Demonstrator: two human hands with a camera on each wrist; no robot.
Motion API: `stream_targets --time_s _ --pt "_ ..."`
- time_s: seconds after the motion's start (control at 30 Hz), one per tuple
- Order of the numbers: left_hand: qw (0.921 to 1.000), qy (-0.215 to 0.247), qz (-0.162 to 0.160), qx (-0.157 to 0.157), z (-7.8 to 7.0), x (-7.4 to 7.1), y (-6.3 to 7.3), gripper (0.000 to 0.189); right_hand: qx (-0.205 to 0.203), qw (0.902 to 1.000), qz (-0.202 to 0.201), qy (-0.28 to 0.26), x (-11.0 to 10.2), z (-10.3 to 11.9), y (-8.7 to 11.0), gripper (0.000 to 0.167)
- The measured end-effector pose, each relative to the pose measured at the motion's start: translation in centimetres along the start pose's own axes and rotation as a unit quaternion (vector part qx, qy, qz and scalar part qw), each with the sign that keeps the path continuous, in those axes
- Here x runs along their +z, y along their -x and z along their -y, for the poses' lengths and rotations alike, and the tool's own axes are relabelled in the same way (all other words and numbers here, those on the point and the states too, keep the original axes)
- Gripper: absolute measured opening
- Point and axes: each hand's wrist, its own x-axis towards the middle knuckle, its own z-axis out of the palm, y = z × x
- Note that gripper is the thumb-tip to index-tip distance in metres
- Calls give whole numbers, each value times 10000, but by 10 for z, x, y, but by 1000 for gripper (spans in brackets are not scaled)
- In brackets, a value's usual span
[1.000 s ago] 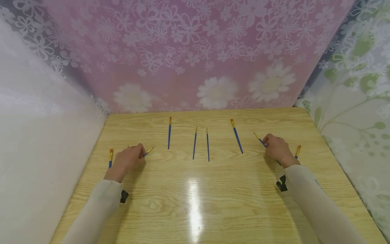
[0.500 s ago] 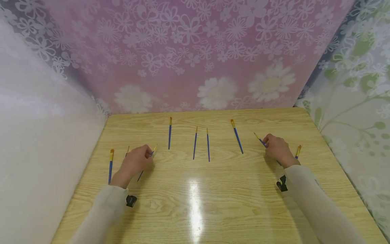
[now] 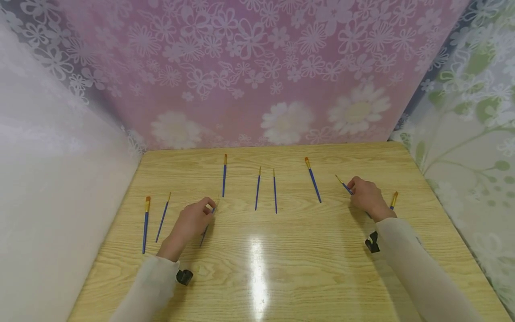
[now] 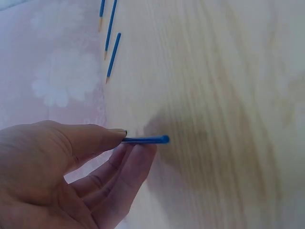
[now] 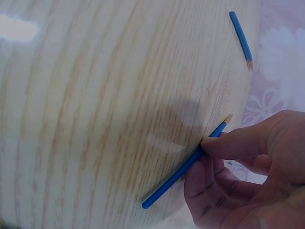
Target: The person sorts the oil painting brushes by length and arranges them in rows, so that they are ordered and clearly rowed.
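My left hand point(image 3: 192, 220) pinches a thin blue paintbrush point(image 4: 145, 140) between thumb and fingers. In the left wrist view its rounded handle end points toward the camera, above a shadow on the wood. At the right of the table, my right hand point(image 3: 367, 196) pinches another slim blue paintbrush point(image 5: 174, 177) near its gold ferrule. That brush slants, bristles pointing away, with its handle close over the tabletop. Just left of the left hand lie a thin paintbrush point(image 3: 162, 220) and a wider flat paintbrush point(image 3: 145, 226).
Across the back of the wooden table point(image 3: 225, 277) lie a paintbrush point(image 3: 224, 179), two thin brushes in the middle, and a flat paintbrush point(image 3: 313, 181). Another flat brush point(image 3: 394, 200) is partly hidden behind the right hand. A pink floral backdrop point(image 3: 249, 89) rises behind.
My left hand has moved right and slightly nearer with its paintbrush, uncovering the thin and flat brushes at the left. The right hand has stayed in place.
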Motion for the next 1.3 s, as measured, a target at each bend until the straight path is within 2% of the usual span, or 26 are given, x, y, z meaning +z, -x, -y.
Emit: stream_targets --time_s 0.3,0.47,0.63,0.77,1.13,1.3 --pt "9995 70 -249 185 -6 16 6 19 -15 9999 -40 95 4 -3 -2 34" --pt "9992 159 -333 182 -9 24 9 18 50 10000 -3 68 4 -4 -2 34" --pt "9991 3 -372 211 -11 28 12 16 5 10000 -22 66 4 -5 -2 35" --pt "9992 -121 -351 125 -12 32 15 17 -2 10000 -9 64 4 -4 -3 35" --pt "9993 72 -347 -109 -16 37 18 18 97 9999 23 23 2 -1 -2 35" --pt "9994 -44 -339 -104 -16 38 18 18 75 10000 11 34 2 -2 -3 36"
